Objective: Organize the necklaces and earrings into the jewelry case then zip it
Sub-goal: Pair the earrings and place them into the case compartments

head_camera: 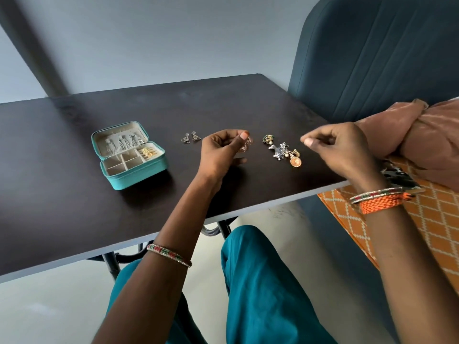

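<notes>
Hands over dark matte table [74, 219], seen from the head camera. Left hand [221, 150] hovers low over the tabletop, fingers curled inward, thumb pressed to forefinger, pinching a small gold earring [244, 145] that shows only partly behind the thumb. Right hand [337, 147] raised just beside the table's right edge, fingers curled, thumb and forefinger tips pressed together; whatever lies between them is too small to tell. Between the two hands, a loose heap of earrings [283, 151] on the table: gold and silver metal, pearl-like beads, one round orange-gold disc. Left of the left hand, apart from the heap, a pair of triangular wire earrings [190, 137], lying side by side. Further left, jewelry case [129, 155]: teal, rectangular with rounded corners, open, beige lining. Necklaces [124, 142] hang in its lid; gold pieces sit in the ring-roll section, the square compartments beside it look bare. Beaded bangles on both wrists; braided orange band on the right. Teal trousers below; blue padded chair and orange patterned cloth at right.
</notes>
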A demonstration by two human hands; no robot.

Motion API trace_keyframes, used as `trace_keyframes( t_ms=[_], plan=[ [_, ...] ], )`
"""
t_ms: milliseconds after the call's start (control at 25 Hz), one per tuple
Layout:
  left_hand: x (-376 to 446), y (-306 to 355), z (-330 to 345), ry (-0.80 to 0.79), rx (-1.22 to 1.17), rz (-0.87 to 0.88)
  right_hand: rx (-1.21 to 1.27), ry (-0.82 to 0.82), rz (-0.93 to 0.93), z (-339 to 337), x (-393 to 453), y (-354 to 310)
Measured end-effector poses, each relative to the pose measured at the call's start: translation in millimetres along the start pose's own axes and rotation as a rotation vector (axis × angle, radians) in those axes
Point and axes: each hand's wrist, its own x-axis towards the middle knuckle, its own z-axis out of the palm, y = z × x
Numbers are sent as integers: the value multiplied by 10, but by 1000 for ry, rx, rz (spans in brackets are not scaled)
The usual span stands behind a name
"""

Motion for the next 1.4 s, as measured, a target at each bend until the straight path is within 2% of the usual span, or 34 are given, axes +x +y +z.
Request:
trace_keyframes(
  t_ms=[320, 480, 680, 760, 880, 960, 1040, 1200, 1400],
  plan=[
    [-7, -7, 22, -34, -8, -36, -98, -41, 112, 178, -92, 35],
    [23, -9, -7, -23, -17, -39, -249, -73, 102, 275, -128, -31],
    [18, 1, -9, -16, -10, -39, -162, -83, 69, 298, -83, -12],
    [20, 2, -11, -17, -10, -42, -10, -87, 138, 301, 0, 32],
    [18, 3, -13, -19, -22, -43, 410, -111, 291, 317, 134, 75],
    [22, 1, -12, -17, -28, -44, 522, -130, 301, 333, 208, 79],
    [25, -1, -17, -12, -34, -46, 410, -134, 203, 358, 260, 68],
    [24, -5, -19, -19, -44, -44, 11, -90, -37, 361, 322, 12],
    [33, 0, -14, -26, -32, -44, -31, -42, -45, 326, 346, 58]
  ],
)
